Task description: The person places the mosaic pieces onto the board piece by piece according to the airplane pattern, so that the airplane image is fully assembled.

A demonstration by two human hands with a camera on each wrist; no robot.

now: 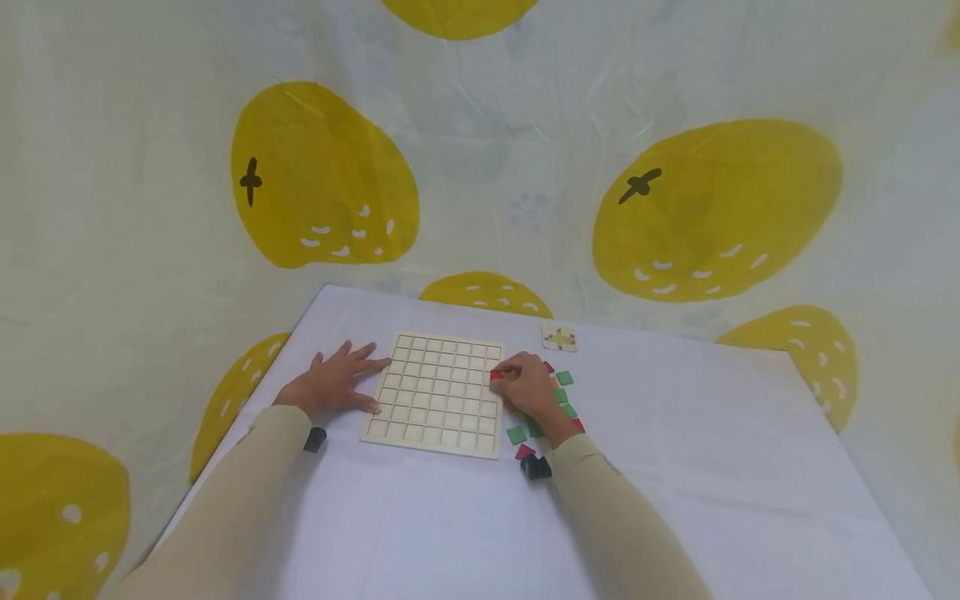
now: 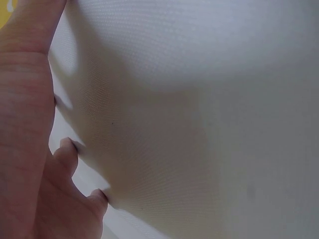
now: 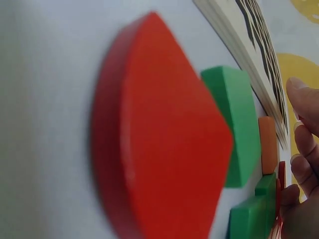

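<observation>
A pale wooden board with a square grid lies flat on the table. My left hand is spread at its left side, thumb and fingertips right at the edge. In the left wrist view, that hand appears beside white cloth. Over the board's right edge, my right hand pinches a small red tile between thumb and fingers. Loose green tiles and red tiles lie under and around the right forearm. Close up in the right wrist view are a red tile, a green tile and an orange tile.
A small square card with a coloured pattern lies beyond the right hand. White cloth covers the table. Behind it hangs a pale curtain printed with large yellow fruit. Dark wrist straps show at both sleeves.
</observation>
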